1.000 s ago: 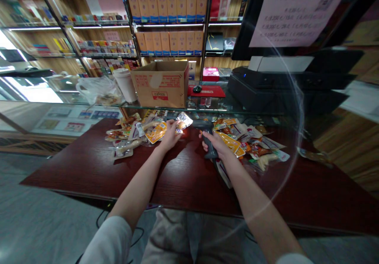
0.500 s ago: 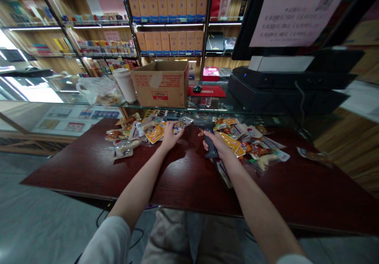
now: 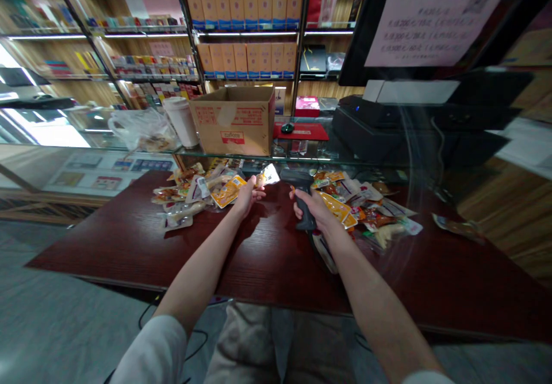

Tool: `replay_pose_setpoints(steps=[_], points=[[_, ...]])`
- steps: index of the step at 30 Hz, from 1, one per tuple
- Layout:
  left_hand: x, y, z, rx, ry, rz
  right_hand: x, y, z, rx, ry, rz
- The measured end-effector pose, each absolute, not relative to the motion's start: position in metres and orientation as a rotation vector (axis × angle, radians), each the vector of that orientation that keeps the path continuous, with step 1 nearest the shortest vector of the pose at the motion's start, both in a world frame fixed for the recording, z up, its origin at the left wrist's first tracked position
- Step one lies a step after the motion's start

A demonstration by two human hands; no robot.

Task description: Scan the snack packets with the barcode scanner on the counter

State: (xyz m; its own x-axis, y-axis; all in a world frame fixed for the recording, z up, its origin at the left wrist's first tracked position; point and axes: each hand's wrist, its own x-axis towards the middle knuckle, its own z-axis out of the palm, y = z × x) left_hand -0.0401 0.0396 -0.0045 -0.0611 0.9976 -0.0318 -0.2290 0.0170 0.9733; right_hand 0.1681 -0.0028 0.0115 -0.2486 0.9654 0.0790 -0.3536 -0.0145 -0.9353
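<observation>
My right hand [image 3: 311,207] is wrapped round the handle of a dark barcode scanner [image 3: 305,214], its head pointing left over the table. Facing it, my left hand [image 3: 248,196] pinches a small snack packet [image 3: 268,175] whose pale side catches the light. The packet is raised off the tabletop, a short gap from the scanner's head. To the left of my left hand lies a pile of vacuum-packed snacks [image 3: 185,208], with an orange packet [image 3: 227,191] nearest the fingers. Another pile of snack packets [image 3: 375,217] spreads out beyond my right hand, partly hidden by the forearm.
An open cardboard box [image 3: 235,122] stands on the glass counter behind the table, beside a white cup [image 3: 181,121] and a plastic bag [image 3: 144,131]. At the right are a black cash register [image 3: 414,134] and a lone packet [image 3: 457,227] near the table's edge.
My left hand has turned the snack packet, so its shiny pale side now shows and it stands more upright. The right hand and the scanner have hardly moved.
</observation>
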Motion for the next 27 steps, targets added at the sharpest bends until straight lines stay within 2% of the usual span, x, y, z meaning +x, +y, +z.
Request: replay_pose_setpoints(steps=[7,13,17,21,24,27], points=[[-0.06,0.037,-0.001,1.899,2.042,1.269,0.189,0.002,0.017,-0.899,-1.171,1.474],[-0.095,0.039,-0.002,1.887,2.53,1.17,0.225,0.013,0.014,-1.092,-1.08,1.312],[-0.1,0.044,-0.008,2.028,2.461,1.26,0.241,0.019,0.008,-1.104,-1.01,1.259],[-0.092,0.05,-0.018,2.421,2.07,0.939,0.248,0.022,0.004,-1.098,-0.999,1.258],[-0.085,0.052,-0.022,2.428,2.168,0.842,0.252,0.024,0.002,-1.112,-1.029,1.299],[-0.072,0.052,-0.021,2.409,2.194,0.933,0.256,0.027,0.002,-1.133,-0.993,1.276]])
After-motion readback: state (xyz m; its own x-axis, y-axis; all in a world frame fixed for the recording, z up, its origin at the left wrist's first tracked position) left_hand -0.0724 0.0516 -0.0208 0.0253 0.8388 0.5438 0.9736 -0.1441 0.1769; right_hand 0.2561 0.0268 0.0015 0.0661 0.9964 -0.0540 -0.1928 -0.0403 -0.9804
